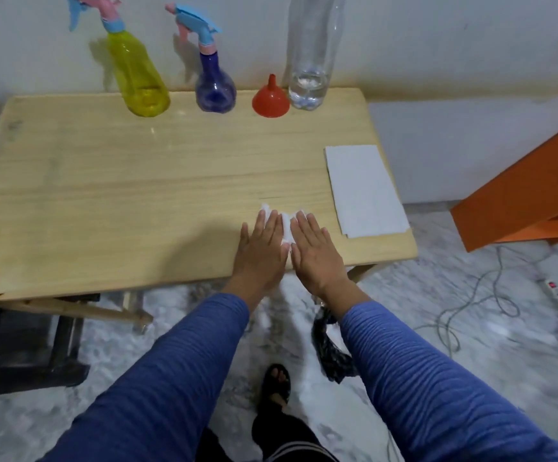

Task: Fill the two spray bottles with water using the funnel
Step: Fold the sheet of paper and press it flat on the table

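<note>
1. I have both hands flat on a small white tissue [286, 225] near the front edge of the wooden table [104, 195]. The left hand [262, 248] and right hand [316, 251] lie side by side with fingers straight, pressing down and gripping nothing.
2. The task's things stand in a row at the far edge: the yellow spray bottle [139, 75], the purple spray bottle [215, 85], the red funnel [271, 100] resting mouth down, and the clear water bottle [311, 55] just beside it, touching or nearly so.
3. Both spray heads look screwed on, and the water bottle holds only a little water at its base.
4. Risk, as I judge it: the tall water bottle is nearly empty, so it is light and a careless reach for the funnel could knock it over.
5. The spray bottles crowd the wall; a bump might tip them.
6. Surface: pale wood, with a folded white paper towel [366, 190] at the right edge.
7. Room: white wall, marbled floor, a cable and power strip [556, 291] at right, an orange board [531, 195].
</note>
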{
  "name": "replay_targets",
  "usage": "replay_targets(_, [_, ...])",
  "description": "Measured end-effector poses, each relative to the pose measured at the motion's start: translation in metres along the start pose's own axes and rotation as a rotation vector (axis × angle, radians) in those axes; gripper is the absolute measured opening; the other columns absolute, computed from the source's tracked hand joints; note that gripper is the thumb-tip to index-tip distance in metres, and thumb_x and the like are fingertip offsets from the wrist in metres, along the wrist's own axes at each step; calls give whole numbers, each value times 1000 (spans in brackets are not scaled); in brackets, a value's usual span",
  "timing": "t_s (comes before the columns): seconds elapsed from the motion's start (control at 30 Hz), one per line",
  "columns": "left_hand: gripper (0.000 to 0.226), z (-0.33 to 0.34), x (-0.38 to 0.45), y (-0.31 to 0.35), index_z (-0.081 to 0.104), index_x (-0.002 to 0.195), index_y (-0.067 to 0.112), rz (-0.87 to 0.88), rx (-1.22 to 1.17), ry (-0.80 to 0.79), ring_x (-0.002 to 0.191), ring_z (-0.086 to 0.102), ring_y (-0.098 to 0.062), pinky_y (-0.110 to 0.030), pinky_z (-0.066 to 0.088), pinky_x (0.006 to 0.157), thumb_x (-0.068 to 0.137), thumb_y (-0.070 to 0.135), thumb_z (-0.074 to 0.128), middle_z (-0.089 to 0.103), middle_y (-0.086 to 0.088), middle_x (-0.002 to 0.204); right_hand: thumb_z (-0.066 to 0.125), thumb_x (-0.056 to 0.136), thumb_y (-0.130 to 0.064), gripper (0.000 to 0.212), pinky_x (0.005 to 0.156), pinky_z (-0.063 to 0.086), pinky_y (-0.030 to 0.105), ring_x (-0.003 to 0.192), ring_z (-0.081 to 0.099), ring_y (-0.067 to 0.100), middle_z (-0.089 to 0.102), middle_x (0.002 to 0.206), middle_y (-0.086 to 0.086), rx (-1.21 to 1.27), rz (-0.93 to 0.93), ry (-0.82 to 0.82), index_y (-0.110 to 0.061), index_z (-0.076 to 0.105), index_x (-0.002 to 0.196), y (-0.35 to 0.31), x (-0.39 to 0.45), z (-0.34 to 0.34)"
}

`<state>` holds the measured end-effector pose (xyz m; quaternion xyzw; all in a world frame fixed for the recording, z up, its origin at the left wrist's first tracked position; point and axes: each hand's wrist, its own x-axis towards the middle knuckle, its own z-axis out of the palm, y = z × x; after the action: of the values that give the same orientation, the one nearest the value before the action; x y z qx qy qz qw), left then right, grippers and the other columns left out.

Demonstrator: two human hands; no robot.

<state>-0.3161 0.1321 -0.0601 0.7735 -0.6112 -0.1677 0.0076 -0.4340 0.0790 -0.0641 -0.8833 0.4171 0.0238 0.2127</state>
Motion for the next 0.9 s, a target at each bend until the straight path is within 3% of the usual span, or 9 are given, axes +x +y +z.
replay_targets(0.1, [60, 5, -6, -11, 1, 151, 12, 44, -57, 20, 147, -9, -19, -44, -3, 117, 100, 43, 15, -2, -2, 160, 33, 101, -37, 56, 117, -2, 32, 147, -4, 17, 3, 159, 2, 182, -4, 84, -15, 14, 149, 6, -7, 3])
replay_targets(0.17, [73, 9, -12, -22, 9, 151, 13, 64, -111, 73, 147, -2, -18, -45, -1, 116, 92, 55, 8, 7, -1, 160, 48, 95, -39, 60, 119, 10, 37, 146, 9, 21, 20, 157, 6, 283, -26, 179, -16, 28, 146, 12, -18, 6])
replay_targets(0.27, [75, 17, -22, -33, 37, 143, 7, 165, -140, 193, 142, 29, -25, -54, 21, 111, 87, 55, 22, 39, -9, 149, 61, 87, -37, 55, 115, 24, 43, 141, 27, 26, 46, 143, 7, 321, -46, 290, -17, 47, 136, 14, -29, 14])
replay_targets(0.37, [60, 21, -23, -40, 56, 126, 3, 236, -169, 291, 124, 54, -31, -56, 39, 97, 87, 46, 42, 61, -12, 128, 64, 86, -30, 46, 112, 26, 32, 138, 34, 22, 55, 135, 3, 381, 12, 359, -17, 56, 129, 4, -32, 18])
replay_targets(0.57, [39, 27, -34, -54, 70, 109, 15, 320, -252, 362, 104, 66, -26, -47, 45, 91, 85, 36, 49, 70, -6, 112, 69, 82, -13, 29, 94, 43, 29, 110, 59, 33, 70, 106, 12, 348, 89, 557, -8, 69, 110, -16, -44, 34])
replay_targets(0.7, [28, 21, -43, -55, 75, 100, 16, 339, -422, 435, 78, 68, -23, -35, 46, 75, 83, 30, 57, 75, -3, 90, 68, 84, -13, 26, 80, 42, 18, 90, 60, 27, 71, 89, 11, 435, 208, 588, -12, 70, 110, -33, -58, 30])
replay_targets(0.8, [30, 11, -54, -51, 73, 104, 24, 231, -582, 350, 85, 68, -20, -46, 45, 89, 83, 40, 60, 75, 0, 94, 66, 87, -18, 28, 84, 44, 23, 93, 58, 20, 67, 91, 4, 525, 306, 597, -18, 67, 115, -43, -78, 22])
replay_targets(0.9, [27, -5, -66, -38, 74, 103, 26, 225, -746, 258, 92, 68, -14, -43, 48, 91, 81, 41, 67, 74, 4, 101, 68, 85, -23, 27, 78, 45, 11, 86, 57, 8, 64, 90, 1, 609, 418, 663, -21, 69, 112, -48, -101, 9])
